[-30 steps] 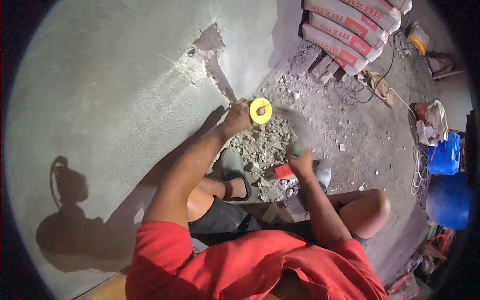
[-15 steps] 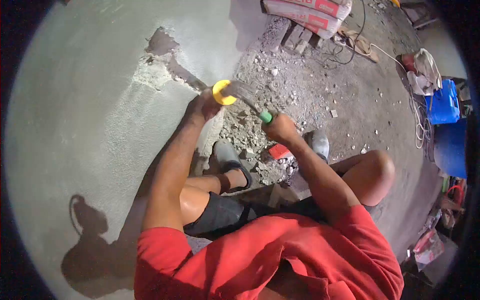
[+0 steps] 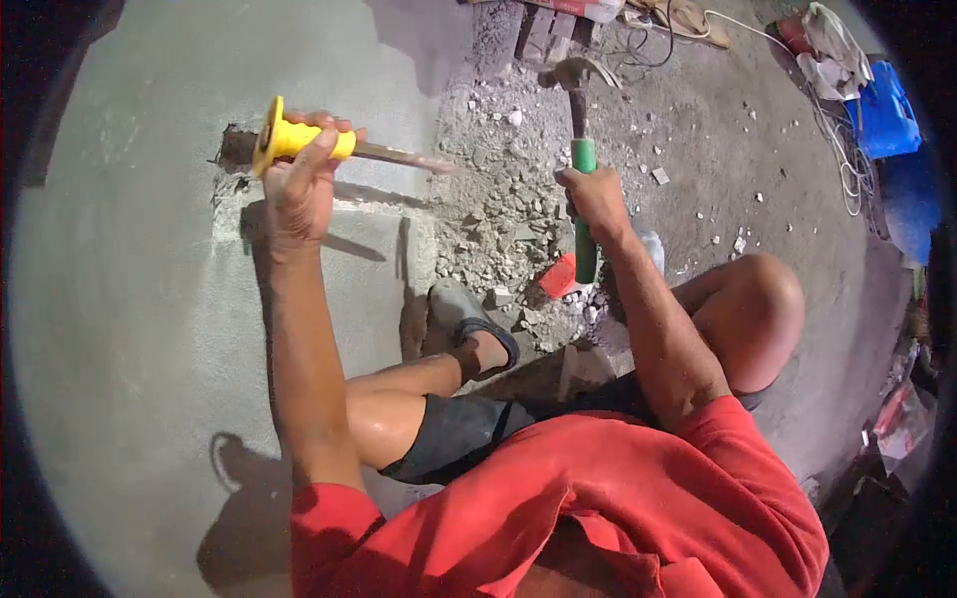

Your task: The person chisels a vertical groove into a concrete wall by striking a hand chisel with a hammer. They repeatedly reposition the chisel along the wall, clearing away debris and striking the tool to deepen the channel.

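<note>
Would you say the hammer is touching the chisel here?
No, the hammer in the right hand is held apart from the chisel in the left hand, with rubble visible between them.

Head-worn view, looking down past red shirt [image 3: 588, 478].

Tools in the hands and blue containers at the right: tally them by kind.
Hammer, in the right hand: 1
Chisel, in the left hand: 1
Blue containers, a jug and a darker one beside it: 2
Total: 4
</note>
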`<act>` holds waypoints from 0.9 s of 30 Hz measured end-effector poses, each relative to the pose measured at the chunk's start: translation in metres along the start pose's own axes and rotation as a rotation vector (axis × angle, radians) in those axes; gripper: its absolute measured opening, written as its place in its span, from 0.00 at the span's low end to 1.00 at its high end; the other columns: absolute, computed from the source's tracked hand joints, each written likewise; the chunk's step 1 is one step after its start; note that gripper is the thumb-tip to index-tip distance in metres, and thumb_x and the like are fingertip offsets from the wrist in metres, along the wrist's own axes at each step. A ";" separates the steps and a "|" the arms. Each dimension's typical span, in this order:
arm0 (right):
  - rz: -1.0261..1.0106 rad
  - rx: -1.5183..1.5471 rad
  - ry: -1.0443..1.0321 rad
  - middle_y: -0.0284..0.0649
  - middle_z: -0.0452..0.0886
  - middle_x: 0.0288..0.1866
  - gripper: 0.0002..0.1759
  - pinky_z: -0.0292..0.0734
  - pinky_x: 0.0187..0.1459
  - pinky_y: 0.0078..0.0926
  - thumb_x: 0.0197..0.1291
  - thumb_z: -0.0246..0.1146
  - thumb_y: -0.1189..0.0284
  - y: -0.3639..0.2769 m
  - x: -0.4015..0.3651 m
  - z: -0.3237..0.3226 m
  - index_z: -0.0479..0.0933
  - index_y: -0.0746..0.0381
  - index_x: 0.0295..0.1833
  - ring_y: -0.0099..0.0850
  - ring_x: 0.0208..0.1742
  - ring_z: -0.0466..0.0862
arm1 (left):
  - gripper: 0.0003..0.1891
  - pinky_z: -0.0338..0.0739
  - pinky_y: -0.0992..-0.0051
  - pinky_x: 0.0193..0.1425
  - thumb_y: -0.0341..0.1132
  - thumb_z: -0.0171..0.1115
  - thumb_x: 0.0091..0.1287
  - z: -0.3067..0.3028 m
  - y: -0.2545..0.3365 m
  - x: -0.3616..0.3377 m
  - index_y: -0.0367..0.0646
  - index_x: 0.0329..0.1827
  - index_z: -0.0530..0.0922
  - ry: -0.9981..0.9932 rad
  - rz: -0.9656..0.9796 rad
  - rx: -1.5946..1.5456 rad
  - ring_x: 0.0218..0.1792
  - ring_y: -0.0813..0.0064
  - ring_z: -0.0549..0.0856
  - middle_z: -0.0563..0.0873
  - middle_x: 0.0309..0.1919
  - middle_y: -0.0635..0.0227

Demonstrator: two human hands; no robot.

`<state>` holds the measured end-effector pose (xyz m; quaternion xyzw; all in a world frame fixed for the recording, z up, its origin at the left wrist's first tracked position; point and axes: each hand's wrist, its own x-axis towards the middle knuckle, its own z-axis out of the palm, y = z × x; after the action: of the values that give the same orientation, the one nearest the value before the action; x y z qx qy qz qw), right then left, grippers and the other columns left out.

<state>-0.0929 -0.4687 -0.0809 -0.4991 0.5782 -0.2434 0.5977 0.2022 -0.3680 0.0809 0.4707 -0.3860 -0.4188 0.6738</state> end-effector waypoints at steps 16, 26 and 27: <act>-0.101 -0.069 -0.296 0.38 0.76 0.21 0.15 0.75 0.26 0.29 0.53 0.65 0.64 -0.034 -0.029 0.016 0.75 0.67 0.33 0.28 0.22 0.79 | 0.14 0.77 0.72 0.43 0.30 0.70 0.61 -0.023 -0.048 0.026 0.38 0.49 0.82 -0.076 -0.245 1.101 0.38 0.76 0.84 0.87 0.38 0.68; -0.426 0.105 -0.139 0.41 0.79 0.25 0.21 0.76 0.35 0.34 0.56 0.67 0.59 -0.140 -0.086 -0.012 0.77 0.67 0.40 0.30 0.27 0.78 | 0.21 0.78 0.62 0.57 0.39 0.69 0.61 -0.011 -0.056 0.006 0.39 0.55 0.79 -0.114 -0.170 1.270 0.54 0.52 0.84 0.85 0.51 0.52; -0.427 0.105 -0.076 0.42 0.80 0.25 0.20 0.76 0.36 0.33 0.56 0.67 0.59 -0.133 -0.087 -0.006 0.77 0.66 0.40 0.30 0.29 0.78 | 0.21 0.78 0.62 0.56 0.39 0.69 0.61 -0.014 -0.057 0.008 0.39 0.54 0.79 -0.164 -0.131 1.282 0.53 0.52 0.84 0.85 0.50 0.51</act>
<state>-0.0786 -0.4460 0.0755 -0.5874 0.4229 -0.3753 0.5790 0.2064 -0.3832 0.0236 0.7686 -0.5801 -0.1802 0.2006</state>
